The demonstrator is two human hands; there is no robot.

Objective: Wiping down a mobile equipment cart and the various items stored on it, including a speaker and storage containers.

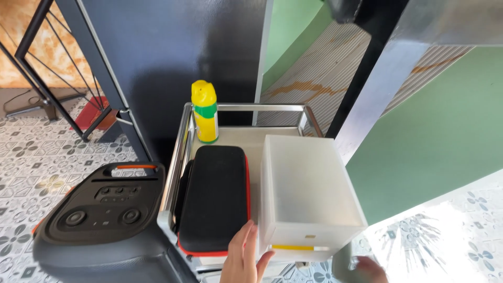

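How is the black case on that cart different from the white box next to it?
The black case is dark, rounded and red-trimmed; the white box is pale, translucent and square-cornered. The case sits lower than the box. The left hand touches the case, not the box. Both rest on the metal cart.

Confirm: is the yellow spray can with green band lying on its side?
No, the yellow spray can stands upright at the metal shelf's back corner.

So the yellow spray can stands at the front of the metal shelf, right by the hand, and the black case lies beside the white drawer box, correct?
Not quite. The head view shows the yellow spray can at the back of the metal shelf, far from the hand. The black case does lie beside the white drawer box.
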